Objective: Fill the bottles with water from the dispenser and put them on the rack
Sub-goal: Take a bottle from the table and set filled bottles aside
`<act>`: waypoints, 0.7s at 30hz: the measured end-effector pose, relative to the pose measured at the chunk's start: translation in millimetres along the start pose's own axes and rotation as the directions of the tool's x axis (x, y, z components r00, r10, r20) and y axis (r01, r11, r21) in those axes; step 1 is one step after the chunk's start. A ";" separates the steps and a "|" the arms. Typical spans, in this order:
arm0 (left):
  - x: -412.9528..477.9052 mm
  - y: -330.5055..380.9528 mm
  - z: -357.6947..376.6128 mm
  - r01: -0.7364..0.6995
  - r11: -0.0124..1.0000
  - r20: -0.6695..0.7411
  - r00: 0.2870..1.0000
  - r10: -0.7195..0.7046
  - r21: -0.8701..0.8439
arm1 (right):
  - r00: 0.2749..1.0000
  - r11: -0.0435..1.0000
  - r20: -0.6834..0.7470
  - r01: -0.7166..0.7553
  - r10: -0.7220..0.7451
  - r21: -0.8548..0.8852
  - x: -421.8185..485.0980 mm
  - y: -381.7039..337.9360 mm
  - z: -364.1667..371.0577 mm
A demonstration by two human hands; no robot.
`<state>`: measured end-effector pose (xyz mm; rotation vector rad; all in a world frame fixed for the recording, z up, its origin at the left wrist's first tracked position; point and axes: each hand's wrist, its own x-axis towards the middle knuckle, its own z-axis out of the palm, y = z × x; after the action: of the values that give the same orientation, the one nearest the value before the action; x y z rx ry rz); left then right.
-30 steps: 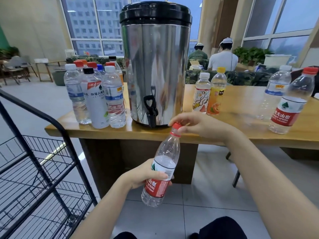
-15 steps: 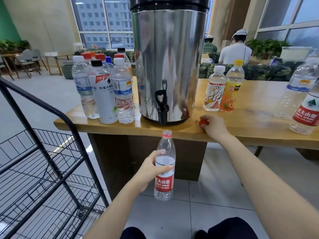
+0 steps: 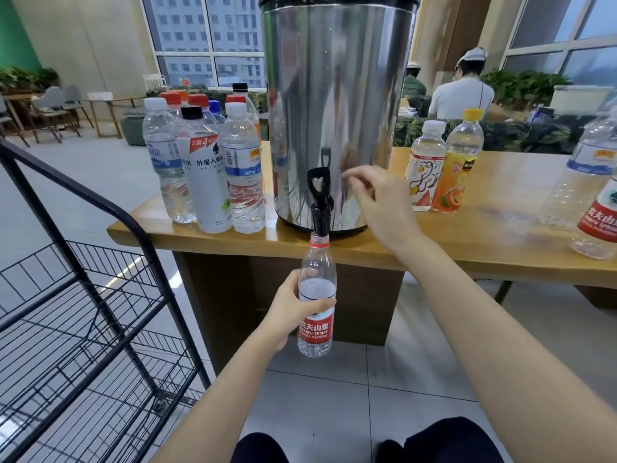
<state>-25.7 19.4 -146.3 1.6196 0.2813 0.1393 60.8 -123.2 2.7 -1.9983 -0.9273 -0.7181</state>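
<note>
While gripped (left hand (image 3: 289, 314)), bottle (image 3: 317, 272) underlies spout (image 3: 320, 212).

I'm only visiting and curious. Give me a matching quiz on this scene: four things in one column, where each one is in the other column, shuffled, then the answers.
Things
1. red-label bottle
2. yellow-capped bottle
3. rack
4. right hand

Places
A. standing left of the table
B. beside the tap, apart from it, holding nothing
C. gripped by the left hand, open mouth right under the tap
D. upright on the table, right of the dispenser

Pairs: 1-C, 2-D, 3-A, 4-B
</note>
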 end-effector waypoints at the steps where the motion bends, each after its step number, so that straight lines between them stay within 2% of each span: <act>1: 0.7 1.3 -0.2 -0.004 1.000 -0.007 1.000 0.004 0.003 | 0.999 0.999 0.007 0.035 -0.035 0.027 2.2 -9.7 1.2; 4: 2.0 5.3 -1.0 -0.018 0.999 -0.015 1.000 0.018 0.033 | 0.994 0.994 0.046 0.096 -0.098 0.048 7.3 -30.6 4.3; 8: 2.6 7.7 0.2 -0.017 0.998 -0.019 1.000 0.018 0.056 | 0.993 0.994 0.057 0.105 -0.105 0.002 12.6 -34.1 7.5; 14: 3.7 6.6 5.1 -0.010 0.999 -0.034 0.999 0.011 0.047 | 0.996 0.997 -0.036 0.081 -0.081 -0.012 12.6 -35.1 16.6; 21: 2.7 7.3 8.5 0.008 1.000 -0.038 0.999 -0.007 0.016 | 0.967 0.970 -0.070 0.242 -0.243 -0.035 -11.9 -36.9 13.1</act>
<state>-20.2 11.6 -139.9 1.6335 0.3185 0.1621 26.2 -101.3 2.7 -1.8862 -1.1357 -0.9371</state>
